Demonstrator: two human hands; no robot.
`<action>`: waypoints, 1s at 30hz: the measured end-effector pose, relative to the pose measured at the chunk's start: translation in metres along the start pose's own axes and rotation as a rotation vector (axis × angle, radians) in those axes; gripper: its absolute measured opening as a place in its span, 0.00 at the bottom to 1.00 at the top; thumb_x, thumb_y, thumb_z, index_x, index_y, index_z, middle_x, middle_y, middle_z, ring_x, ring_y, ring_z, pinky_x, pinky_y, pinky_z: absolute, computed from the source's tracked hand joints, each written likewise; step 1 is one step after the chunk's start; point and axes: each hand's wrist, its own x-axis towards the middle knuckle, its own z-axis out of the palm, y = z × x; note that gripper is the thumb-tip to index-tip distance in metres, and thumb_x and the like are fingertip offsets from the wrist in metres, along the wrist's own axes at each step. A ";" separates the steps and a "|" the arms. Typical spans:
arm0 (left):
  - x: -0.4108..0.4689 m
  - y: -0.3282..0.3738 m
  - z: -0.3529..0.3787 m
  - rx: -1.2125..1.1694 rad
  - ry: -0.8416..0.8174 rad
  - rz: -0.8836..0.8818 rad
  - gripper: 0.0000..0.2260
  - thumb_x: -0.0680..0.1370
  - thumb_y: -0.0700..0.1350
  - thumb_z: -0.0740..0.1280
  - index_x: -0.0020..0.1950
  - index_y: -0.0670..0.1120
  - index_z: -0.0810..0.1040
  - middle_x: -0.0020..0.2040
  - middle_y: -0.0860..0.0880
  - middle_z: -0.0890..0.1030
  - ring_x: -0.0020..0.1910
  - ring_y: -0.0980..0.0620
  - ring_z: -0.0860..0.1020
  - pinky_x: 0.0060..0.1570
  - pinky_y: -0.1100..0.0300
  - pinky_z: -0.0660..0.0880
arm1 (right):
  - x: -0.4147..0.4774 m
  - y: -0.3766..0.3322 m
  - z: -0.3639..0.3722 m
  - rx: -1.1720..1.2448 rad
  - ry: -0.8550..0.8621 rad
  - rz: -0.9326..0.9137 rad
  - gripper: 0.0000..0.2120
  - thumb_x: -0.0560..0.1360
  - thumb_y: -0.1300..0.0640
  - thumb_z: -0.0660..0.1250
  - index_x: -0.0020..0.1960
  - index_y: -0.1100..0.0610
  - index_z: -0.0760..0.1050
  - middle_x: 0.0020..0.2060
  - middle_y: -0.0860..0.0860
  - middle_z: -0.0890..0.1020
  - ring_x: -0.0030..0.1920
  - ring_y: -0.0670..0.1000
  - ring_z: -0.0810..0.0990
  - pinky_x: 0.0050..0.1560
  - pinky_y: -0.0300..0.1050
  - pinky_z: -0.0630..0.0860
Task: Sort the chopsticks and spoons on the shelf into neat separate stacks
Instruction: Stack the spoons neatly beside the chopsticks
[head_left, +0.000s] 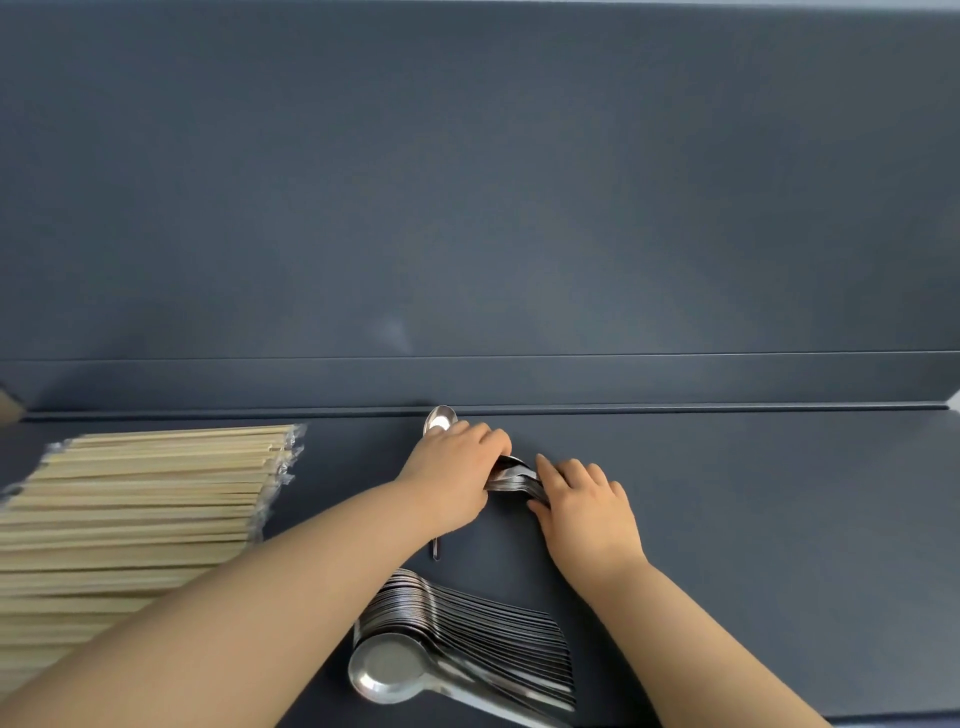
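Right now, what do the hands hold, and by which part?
A small bunch of spoons, gripped between both hands: left hand at one end, right hand at the other.

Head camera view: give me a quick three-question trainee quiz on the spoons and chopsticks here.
1. True or false: the wrapped chopsticks lie left of the large spoon stack.
2. How many hands grip the small spoon bundle? A one, B two, C none.
3. Fill in: the lone spoon under the left hand points its bowl toward the shelf's ___ wall.
Key: 1 true. 2 B, left hand and right hand. 3 back.
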 end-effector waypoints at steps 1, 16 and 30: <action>-0.001 -0.001 0.000 0.002 -0.003 0.017 0.20 0.74 0.43 0.65 0.65 0.52 0.67 0.60 0.53 0.72 0.60 0.50 0.69 0.59 0.56 0.66 | 0.000 0.000 0.001 0.001 0.006 0.006 0.25 0.59 0.49 0.80 0.53 0.57 0.80 0.38 0.51 0.81 0.36 0.55 0.80 0.30 0.47 0.75; -0.006 -0.006 0.003 -0.277 -0.037 -0.101 0.16 0.73 0.47 0.67 0.60 0.54 0.72 0.56 0.55 0.73 0.53 0.53 0.72 0.49 0.55 0.74 | -0.005 0.003 0.011 0.029 0.227 -0.056 0.26 0.56 0.52 0.81 0.52 0.56 0.81 0.36 0.50 0.81 0.33 0.54 0.79 0.28 0.44 0.75; -0.004 -0.009 0.006 -0.335 -0.056 -0.136 0.19 0.71 0.43 0.68 0.61 0.52 0.72 0.56 0.54 0.72 0.54 0.52 0.72 0.51 0.57 0.73 | -0.004 0.004 0.009 -0.071 0.248 -0.100 0.24 0.58 0.47 0.79 0.49 0.58 0.82 0.36 0.51 0.82 0.31 0.55 0.79 0.24 0.44 0.72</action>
